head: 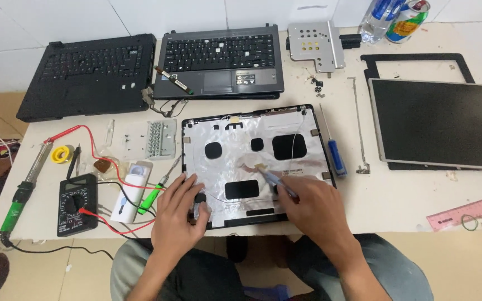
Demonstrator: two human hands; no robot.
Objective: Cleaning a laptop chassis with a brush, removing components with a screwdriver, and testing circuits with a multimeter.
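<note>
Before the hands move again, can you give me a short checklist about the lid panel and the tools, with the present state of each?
1. Lid panel lies flat on the table: ok.
2. Left hand steadies the panel's lower edge: ok.
3. Right hand holds a thin tool with its tip on the foil: ok.
4. Blue screwdriver within reach beside the panel: ok.
5. Multimeter leads apart from the panel: ok.
6. Small object under left fingers: cannot tell.
</note>
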